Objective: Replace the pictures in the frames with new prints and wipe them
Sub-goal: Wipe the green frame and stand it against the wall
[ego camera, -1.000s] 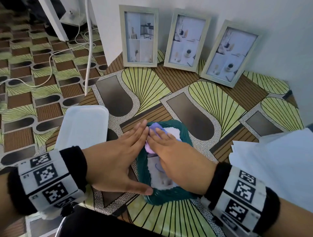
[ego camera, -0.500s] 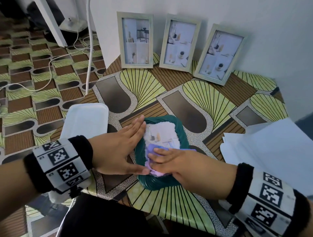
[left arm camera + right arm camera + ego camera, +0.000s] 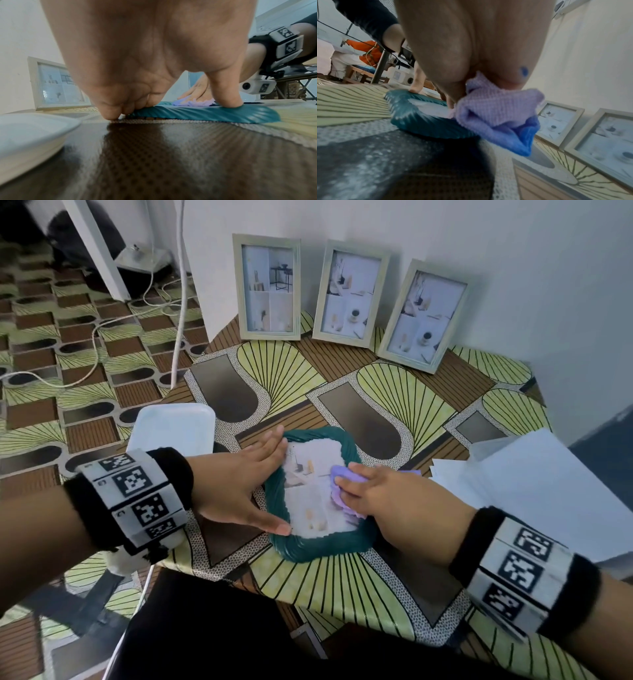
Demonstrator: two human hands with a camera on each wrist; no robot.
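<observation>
A teal ribbed picture frame (image 3: 320, 546) lies flat on the patterned table, a pale print behind its glass. My left hand (image 3: 239, 484) rests flat along the frame's left edge, thumb (image 3: 226, 94) on the near rim and fingers on the far rim (image 3: 205, 112). My right hand (image 3: 380, 494) presses a lilac cloth (image 3: 342, 474) with straight fingers onto the right side of the glass. The cloth (image 3: 496, 113) bunches under the palm and hangs over the frame's edge (image 3: 419, 119). Three pale wooden frames (image 3: 267, 289) (image 3: 351, 294) (image 3: 423, 314) lean on the wall behind.
A white plastic tray (image 3: 174, 429) sits left of the frame, close to my left wrist. A stack of white sheets (image 3: 534, 484) lies at the table's right. White cables (image 3: 137, 313) run over the floor to the left. The table edge (image 3: 274, 590) is near my body.
My right hand slid the cloth from the far end of the glass down to the near end, then up to the right side. The left hand stayed on the frame's left edge.
</observation>
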